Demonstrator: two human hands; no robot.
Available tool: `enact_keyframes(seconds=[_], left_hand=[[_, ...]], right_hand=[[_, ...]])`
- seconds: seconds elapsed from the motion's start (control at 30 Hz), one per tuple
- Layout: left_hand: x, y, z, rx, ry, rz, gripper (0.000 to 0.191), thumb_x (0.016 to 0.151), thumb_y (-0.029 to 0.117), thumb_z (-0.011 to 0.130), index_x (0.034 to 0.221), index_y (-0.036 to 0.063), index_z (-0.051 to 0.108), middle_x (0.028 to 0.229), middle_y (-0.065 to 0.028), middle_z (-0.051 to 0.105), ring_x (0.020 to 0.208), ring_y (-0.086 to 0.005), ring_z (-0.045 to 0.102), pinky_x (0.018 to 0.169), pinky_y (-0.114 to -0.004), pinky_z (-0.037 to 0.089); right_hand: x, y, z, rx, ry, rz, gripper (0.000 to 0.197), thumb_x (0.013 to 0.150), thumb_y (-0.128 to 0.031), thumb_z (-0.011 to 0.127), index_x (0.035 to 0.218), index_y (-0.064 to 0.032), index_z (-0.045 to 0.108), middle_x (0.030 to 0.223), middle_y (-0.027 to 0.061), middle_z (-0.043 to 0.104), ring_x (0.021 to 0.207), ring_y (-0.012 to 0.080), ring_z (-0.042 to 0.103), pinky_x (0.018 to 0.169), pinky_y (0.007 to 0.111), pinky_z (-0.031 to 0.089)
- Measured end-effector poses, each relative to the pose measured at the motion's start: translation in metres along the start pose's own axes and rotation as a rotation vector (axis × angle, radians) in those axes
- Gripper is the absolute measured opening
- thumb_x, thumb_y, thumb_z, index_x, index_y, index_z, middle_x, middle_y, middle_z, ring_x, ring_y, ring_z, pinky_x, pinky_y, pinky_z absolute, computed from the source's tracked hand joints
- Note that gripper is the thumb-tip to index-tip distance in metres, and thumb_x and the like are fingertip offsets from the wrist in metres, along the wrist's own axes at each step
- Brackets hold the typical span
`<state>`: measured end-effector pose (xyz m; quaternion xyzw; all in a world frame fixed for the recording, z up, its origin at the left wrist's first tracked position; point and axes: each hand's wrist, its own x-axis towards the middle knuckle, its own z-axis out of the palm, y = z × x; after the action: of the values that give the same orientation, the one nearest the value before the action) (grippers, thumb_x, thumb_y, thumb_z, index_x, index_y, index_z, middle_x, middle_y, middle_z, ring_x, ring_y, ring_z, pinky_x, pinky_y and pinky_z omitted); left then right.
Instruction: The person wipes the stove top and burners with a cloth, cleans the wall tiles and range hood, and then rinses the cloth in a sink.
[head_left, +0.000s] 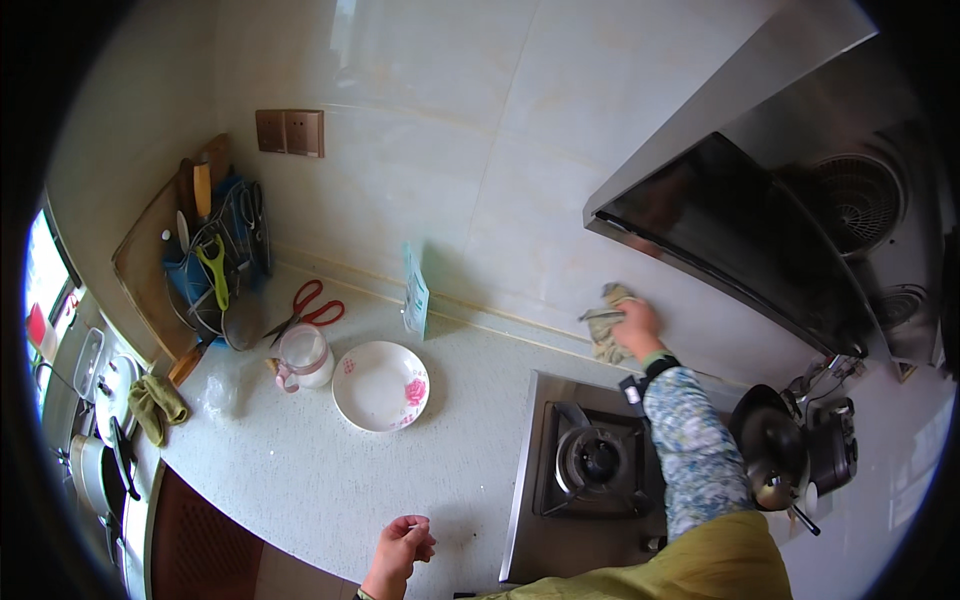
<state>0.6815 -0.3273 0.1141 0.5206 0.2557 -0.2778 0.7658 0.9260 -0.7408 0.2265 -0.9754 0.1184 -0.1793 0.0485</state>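
Observation:
Behind the gas stove (592, 457), my right hand (639, 327) grips a crumpled grey-beige cloth (604, 330). It presses the cloth against the tiled wall (517, 247), just above the counter's back ledge. My left hand (406, 546) hovers over the front of the speckled counter (300, 465), left of the stove. Its fingers are loosely curled, and nothing is visible in them. A white plate (379, 386) with a pink rose lies farther back. Beside it stands a glass jar with a pink handle (306, 356). Red-handled scissors (319, 304) rest behind the jar.
A pale green pouch (415, 294) stands near the wall. Utensils fill a wire rack (217, 277) before a wooden cutting board (142, 247). A range hood (720, 240) overhangs the stove. A dark wok (769, 435) sits on the right; green gloves (156, 405) lie at the left corner.

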Motion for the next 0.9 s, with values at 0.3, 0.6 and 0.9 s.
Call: enact_keyframes(seconds=[0.3, 0.6, 0.9], left_hand=[[-0.001, -0.006, 0.02, 0.044, -0.196, 0.141, 0.014, 0.079, 0.014, 0.054, 0.09, 0.0044, 0.053, 0.062, -0.0063, 0.055, 0.046, -0.0125, 0.051, 0.041, -0.022, 0.041], [-0.019, -0.02, 0.028, 0.171, -0.256, 0.111, 0.014, 0.08, 0.014, 0.054, 0.091, 0.0046, 0.053, 0.062, -0.0051, 0.055, 0.045, -0.0111, 0.051, 0.04, -0.021, 0.041], [-0.027, -0.032, 0.015, 0.113, -0.217, 0.113, 0.014, 0.079, 0.012, 0.054, 0.09, 0.0039, 0.053, 0.061, -0.0058, 0.055, 0.043, -0.0113, 0.05, 0.038, -0.021, 0.04]], right_hand=[[-0.081, 0.05, -0.108, 0.804, -0.173, 0.204, 0.04, 0.058, 0.004, 0.056, 0.097, 0.001, 0.056, 0.087, 0.0056, 0.058, 0.075, 0.0134, 0.055, 0.066, 0.025, 0.045], [-0.172, 0.065, -0.148, 0.736, -0.061, 0.2, 0.032, 0.057, 0.007, 0.054, 0.088, 0.0014, 0.054, 0.079, 0.0018, 0.053, 0.073, 0.0101, 0.051, 0.063, 0.021, 0.042], [-0.26, 0.104, -0.097, 0.612, -0.072, 0.183, 0.031, 0.054, 0.0, 0.058, 0.085, -0.0012, 0.058, 0.084, 0.0103, 0.058, 0.077, 0.0217, 0.056, 0.07, 0.028, 0.044]])
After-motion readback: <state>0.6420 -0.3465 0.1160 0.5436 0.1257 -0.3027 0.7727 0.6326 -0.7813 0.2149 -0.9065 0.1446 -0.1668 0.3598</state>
